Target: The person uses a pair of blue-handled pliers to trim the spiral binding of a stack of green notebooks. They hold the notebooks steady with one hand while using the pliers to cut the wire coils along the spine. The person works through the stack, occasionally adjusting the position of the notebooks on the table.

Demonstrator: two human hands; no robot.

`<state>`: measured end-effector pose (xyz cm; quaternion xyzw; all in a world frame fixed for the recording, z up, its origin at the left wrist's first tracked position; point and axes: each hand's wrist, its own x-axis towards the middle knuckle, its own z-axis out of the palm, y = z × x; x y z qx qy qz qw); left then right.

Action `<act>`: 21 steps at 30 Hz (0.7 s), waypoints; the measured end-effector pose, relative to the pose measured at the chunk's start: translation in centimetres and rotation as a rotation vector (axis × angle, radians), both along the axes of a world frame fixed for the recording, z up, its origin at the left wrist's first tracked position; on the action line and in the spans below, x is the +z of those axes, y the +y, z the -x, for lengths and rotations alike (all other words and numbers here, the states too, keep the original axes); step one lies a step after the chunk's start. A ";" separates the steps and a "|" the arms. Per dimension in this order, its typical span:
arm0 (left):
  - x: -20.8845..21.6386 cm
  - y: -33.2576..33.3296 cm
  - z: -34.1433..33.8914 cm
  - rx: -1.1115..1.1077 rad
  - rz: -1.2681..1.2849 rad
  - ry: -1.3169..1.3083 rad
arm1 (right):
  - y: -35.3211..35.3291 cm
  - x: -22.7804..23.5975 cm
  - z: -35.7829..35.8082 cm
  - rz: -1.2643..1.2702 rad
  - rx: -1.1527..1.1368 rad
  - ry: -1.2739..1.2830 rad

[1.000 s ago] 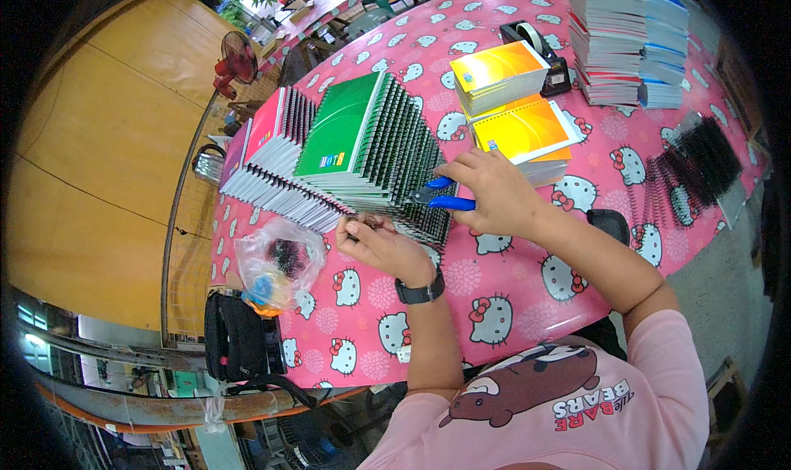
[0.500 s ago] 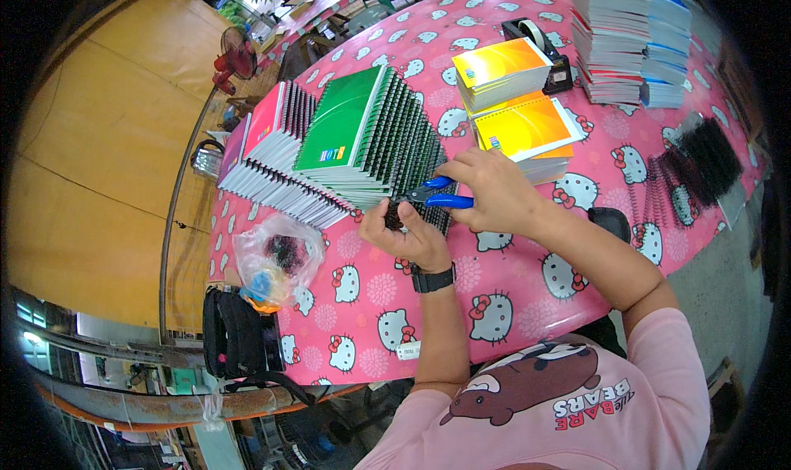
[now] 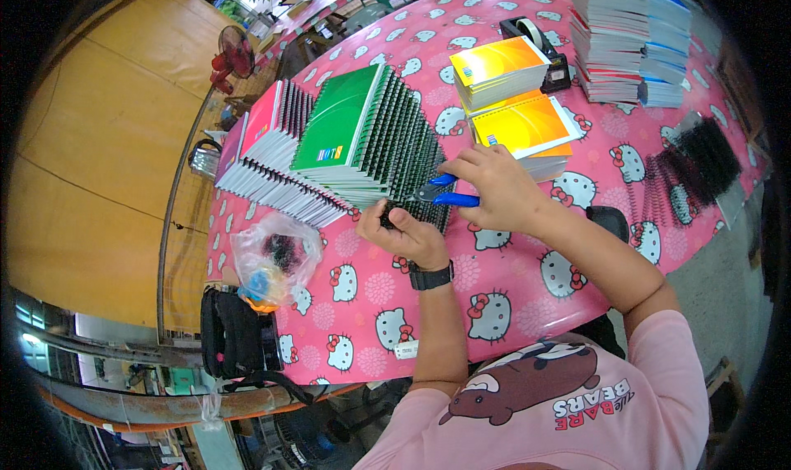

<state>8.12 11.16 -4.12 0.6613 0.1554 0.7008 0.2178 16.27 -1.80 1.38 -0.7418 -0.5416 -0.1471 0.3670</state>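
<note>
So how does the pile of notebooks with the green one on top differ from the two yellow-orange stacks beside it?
The green-topped pile is fanned out in overlapping steps, black spiral bindings showing; the yellow-orange stacks sit squared up. The green-topped pile mixes green, pink and purple covers; the yellow-orange stacks match in colour. The left hand touches the green-topped pile's edge; the yellow-orange stacks lie untouched. Both rest on the pink tablecloth.

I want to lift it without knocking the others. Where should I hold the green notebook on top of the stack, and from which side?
Probably grip the green notebook by its plain edge, opposite the black spiral, coming from the far left side. The spirals face the left hand and right hand with the blue-handled pliers.
</note>
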 end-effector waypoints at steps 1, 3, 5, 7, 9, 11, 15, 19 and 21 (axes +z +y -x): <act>0.0 0.0 0.0 0.007 0.001 -0.004 | 0.2 0.0 0.1 0.002 0.004 -0.020; 0.0 -0.1 -0.1 0.007 0.005 -0.010 | 0.3 0.2 0.2 0.026 0.025 0.008; 0.1 -0.1 -0.1 0.001 0.013 -0.016 | 0.4 0.2 0.4 0.070 0.066 0.102; 0.0 0.0 -0.1 -0.014 0.019 -0.004 | 0.3 0.5 0.4 0.154 0.063 0.195; 0.0 0.0 0.0 -0.016 0.028 0.001 | 0.3 0.4 0.3 0.184 0.055 0.246; 0.0 -0.1 0.0 -0.011 0.040 -0.002 | 0.2 0.1 0.1 0.162 0.038 0.252; -0.1 0.0 -0.2 -0.016 0.057 -0.035 | 0.2 -0.7 0.0 -0.018 0.017 -0.021; 0.1 -0.1 -0.2 -0.027 0.067 -0.048 | 0.7 -0.9 0.4 0.024 0.043 0.048; 0.1 0.1 -0.2 -0.022 0.056 -0.041 | 0.6 -0.7 0.4 0.102 0.054 0.138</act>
